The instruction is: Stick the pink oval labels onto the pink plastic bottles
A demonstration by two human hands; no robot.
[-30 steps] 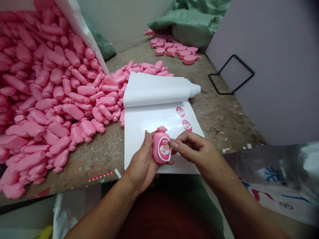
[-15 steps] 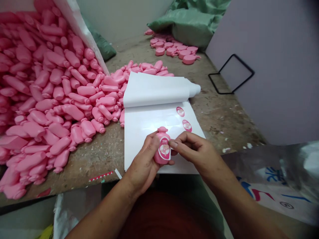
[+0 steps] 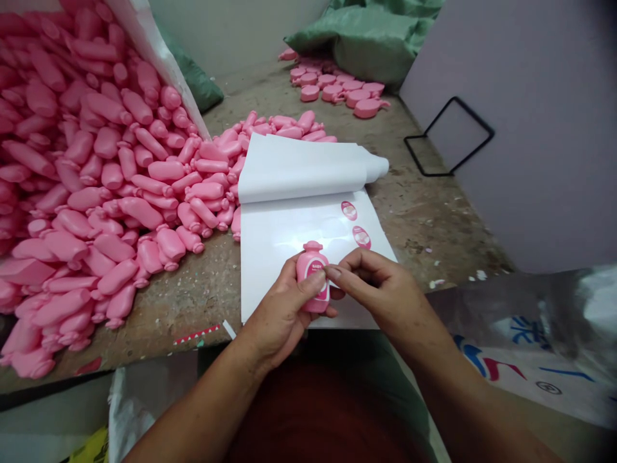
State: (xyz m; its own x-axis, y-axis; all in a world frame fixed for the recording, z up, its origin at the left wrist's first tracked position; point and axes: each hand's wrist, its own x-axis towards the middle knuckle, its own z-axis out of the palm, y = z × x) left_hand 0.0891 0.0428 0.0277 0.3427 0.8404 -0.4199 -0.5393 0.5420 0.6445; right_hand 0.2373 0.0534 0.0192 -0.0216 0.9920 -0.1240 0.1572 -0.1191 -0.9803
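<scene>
My left hand (image 3: 282,312) is wrapped round a small pink toy bottle (image 3: 312,247), upright with its cap end up. On the bottle's front is an oval pink-and-white sticker (image 3: 316,265) printed BABY; my left thumb presses over its middle and hides part of it. The thumb and forefinger of my right hand (image 3: 380,283) pinch at the sticker's right edge. Below both hands lies a stack of white sticker sheets (image 3: 270,276), its upper pages folded back. Two oval stickers (image 3: 349,211) show on the open sheet's right side.
A big heap of pink bottles (image 3: 166,170) spills from a white sack (image 3: 176,77) on the left. Pink round pieces (image 3: 366,107) lie at the back by a green sack (image 3: 371,51). A bent black wire frame (image 3: 475,112) stands against the right panel. Printed plastic (image 3: 520,366) hangs at lower right.
My left thumb has moved right and down from the bottle's side onto the sticker, covering its picture. My right fingers stay at the sticker's edge. The view has shifted slightly.
</scene>
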